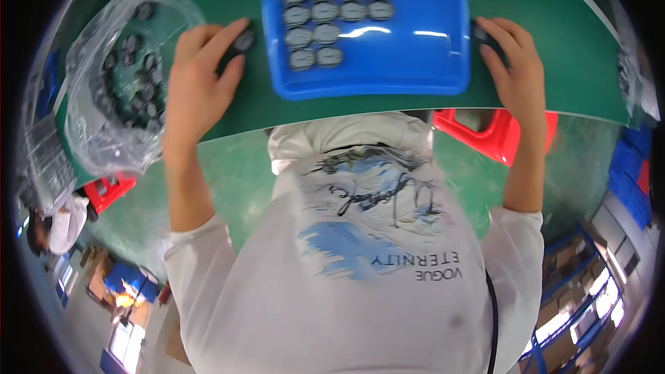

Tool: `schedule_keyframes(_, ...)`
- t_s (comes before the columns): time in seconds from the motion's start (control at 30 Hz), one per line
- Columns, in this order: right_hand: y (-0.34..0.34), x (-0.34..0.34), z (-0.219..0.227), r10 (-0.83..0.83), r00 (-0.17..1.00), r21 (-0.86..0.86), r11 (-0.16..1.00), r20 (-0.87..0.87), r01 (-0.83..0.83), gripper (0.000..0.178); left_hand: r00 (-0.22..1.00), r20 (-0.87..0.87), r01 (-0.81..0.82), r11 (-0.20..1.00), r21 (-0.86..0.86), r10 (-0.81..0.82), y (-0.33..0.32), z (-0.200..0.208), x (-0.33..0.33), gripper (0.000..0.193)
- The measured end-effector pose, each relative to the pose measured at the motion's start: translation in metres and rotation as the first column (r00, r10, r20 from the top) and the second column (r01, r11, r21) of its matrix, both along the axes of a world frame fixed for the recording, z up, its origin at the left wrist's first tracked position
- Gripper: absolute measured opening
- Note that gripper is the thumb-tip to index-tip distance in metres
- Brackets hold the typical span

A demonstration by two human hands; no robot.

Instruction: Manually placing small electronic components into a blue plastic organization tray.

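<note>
My left hand (197, 79), to the left of a blue tray (367, 90), pinches a small dark round piece (244, 41) between thumb and fingers. On the other side of the tray, my right hand (516, 62) is closed on another small dark piece (483, 33), partly hidden by the fingers. Inside the tray, several grey oval pieces (325, 10) sit in rows, filling its left part and running along the far edge. Light glares off the tray's bare floor at the right and near side.
Beside my left hand lies an open transparent plastic bag (83, 121) with several loose dark pieces (145, 90). All this rests on a green table (575, 48) with a pale curved edge. A red stool (485, 140) stands below the edge. Another person (66, 225) is at the far left.
</note>
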State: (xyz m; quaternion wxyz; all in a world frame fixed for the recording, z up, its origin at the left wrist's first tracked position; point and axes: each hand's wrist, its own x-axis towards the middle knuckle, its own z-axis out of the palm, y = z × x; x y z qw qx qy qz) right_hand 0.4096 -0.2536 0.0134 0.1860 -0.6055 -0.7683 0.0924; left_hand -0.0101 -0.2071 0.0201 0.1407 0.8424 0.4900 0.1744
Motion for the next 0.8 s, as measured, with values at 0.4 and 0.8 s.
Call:
schedule_keyframes(0.4, 0.016, -0.005, 0.015, -0.073, 0.923, -0.07, 0.996, -0.379, 0.05, 0.036, 0.959, 0.279, -0.009, 0.985, 0.175, -0.041, -0.007, 0.013, 0.033, 0.024)
schedule_keyframes(0.8, 0.015, -0.089, 0.013, 0.368, 0.93, -0.061, 0.928, 0.012, -0.367, 0.021, 0.972, 0.088, 0.205, 0.969, 0.141, -0.219, -0.014, -0.004, 0.108, 0.015)
